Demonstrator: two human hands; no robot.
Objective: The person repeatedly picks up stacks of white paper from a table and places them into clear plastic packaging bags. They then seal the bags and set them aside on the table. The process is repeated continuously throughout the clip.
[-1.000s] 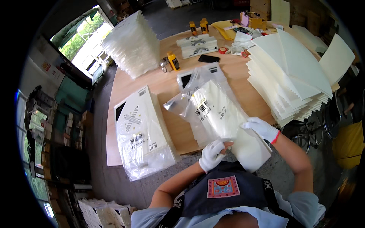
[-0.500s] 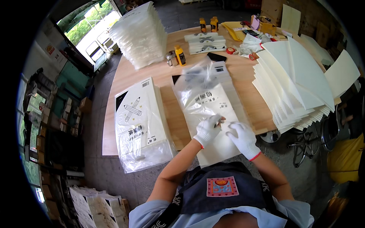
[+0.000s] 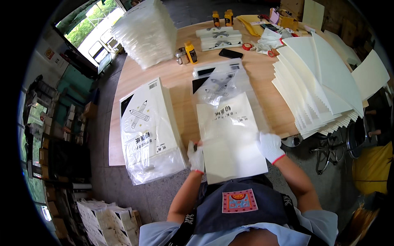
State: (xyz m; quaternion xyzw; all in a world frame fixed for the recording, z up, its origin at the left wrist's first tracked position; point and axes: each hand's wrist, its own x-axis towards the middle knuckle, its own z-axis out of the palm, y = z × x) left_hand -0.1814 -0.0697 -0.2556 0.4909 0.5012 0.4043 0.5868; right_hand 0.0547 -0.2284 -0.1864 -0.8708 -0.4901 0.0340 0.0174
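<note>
Speaker one: Counts on your counter [image 3: 182, 98]?
Speaker two: One metal jar [image 3: 181, 56]; one black phone [image 3: 230, 53]; at least three orange bottles [image 3: 191, 52], one just beside the jar, the others at the far edge; one tall stack of clear-wrapped goods [image 3: 143, 35], far left; one fanned stack of pale sheets [image 3: 316, 78], right.
Speaker one: Hands?
Speaker two: Your left hand [image 3: 196, 156], white-gloved, fingers drawn together, just beside the left edge of the cream paper [image 3: 234, 153]; whether it pinches that edge cannot be made out; your right hand [image 3: 271, 147], white-gloved, fingers close together, set against the paper's right edge; whether it pinches there, likewise unclear.
Speaker one: Containers?
Speaker two: Clear printed bags, two with paper; the filled bag [image 3: 143, 123], at your left, holds a thick block of sheets; the middle bag [image 3: 217, 84], before you, lies flat, the upper part of the cream paper under its film, the lower part out toward your apron [image 3: 215, 203].
</note>
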